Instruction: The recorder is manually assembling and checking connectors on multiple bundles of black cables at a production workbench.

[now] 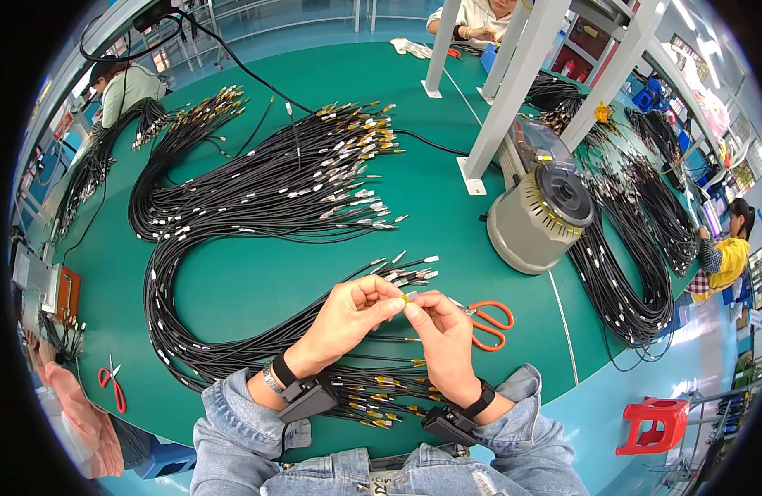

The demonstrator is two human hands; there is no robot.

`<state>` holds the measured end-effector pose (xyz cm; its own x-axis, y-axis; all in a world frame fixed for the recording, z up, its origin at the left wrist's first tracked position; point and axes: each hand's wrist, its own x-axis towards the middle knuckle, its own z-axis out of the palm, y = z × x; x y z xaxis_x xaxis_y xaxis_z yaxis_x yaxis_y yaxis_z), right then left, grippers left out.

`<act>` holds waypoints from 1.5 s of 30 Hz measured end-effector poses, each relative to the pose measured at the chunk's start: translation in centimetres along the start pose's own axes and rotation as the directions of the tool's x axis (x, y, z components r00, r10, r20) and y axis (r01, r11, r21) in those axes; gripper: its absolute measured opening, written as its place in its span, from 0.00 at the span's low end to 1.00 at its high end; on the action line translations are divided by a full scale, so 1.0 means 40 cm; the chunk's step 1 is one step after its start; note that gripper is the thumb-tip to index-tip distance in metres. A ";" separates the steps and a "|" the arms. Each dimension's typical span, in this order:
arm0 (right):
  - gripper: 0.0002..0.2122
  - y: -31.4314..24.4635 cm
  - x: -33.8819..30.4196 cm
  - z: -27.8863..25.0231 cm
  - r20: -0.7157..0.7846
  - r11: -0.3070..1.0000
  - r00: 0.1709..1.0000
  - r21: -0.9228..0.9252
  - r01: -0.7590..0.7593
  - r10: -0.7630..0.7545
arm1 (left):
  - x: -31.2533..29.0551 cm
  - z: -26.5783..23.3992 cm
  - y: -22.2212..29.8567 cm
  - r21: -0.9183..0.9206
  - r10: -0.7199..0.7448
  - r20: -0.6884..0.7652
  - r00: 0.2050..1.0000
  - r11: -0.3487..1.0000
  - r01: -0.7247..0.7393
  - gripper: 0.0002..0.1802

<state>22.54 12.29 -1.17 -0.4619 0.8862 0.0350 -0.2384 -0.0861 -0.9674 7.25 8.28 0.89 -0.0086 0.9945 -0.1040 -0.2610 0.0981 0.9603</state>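
Note:
Fingertips of both my hands meet over the green table, pinching a small yellow and whitish piece point(408, 298). It resembles the tagged cable ends nearby, but the fingers cover most of it. My left hand point(344, 321) is closed on its left side, and my right hand point(444, 341) closes on it from the right. Under and beside my wrists lies a large curved bundle of black cables point(170, 306), with white and yellow tags at the ends. Scissors with orange-red handles point(490, 324) rest just right of my right hand, their blades partly hidden behind it.
A beige machine with a dark round top point(531, 221) stands right of centre, by grey metal posts point(490, 124). More cable bundles point(625, 281) hang over the right edge. Red scissors point(116, 388) lie at left. Co-workers sit around the table; a red stool point(652, 426) stands at lower right.

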 end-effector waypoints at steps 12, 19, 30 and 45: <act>0.07 -0.026 0.004 0.006 -0.009 0.996 0.998 0.069 -0.065 0.066 | 0.003 0.000 -0.001 0.076 0.058 -0.057 0.997 0.996 -0.054 0.09; 0.04 -0.007 0.010 -0.010 -0.006 1.000 1.000 -0.004 -0.006 0.006 | 0.006 0.004 -0.015 0.104 0.130 -0.097 0.987 0.987 -0.119 0.09; 0.02 -0.008 0.008 -0.008 -0.020 0.999 0.999 -0.005 0.045 -0.045 | -0.010 0.025 -0.008 0.610 0.422 -0.135 0.896 0.748 -0.260 0.03; 0.02 -0.001 0.007 -0.007 -0.020 0.996 0.995 0.004 0.094 -0.094 | -0.014 0.031 -0.017 0.558 0.353 -0.127 0.927 0.798 -0.228 0.06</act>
<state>22.65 12.68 -1.18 -0.4200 0.8995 0.1203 -0.2844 -0.0046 -0.9587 8.65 7.69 0.61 -0.2224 0.9521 0.2097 0.3319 -0.1283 0.9345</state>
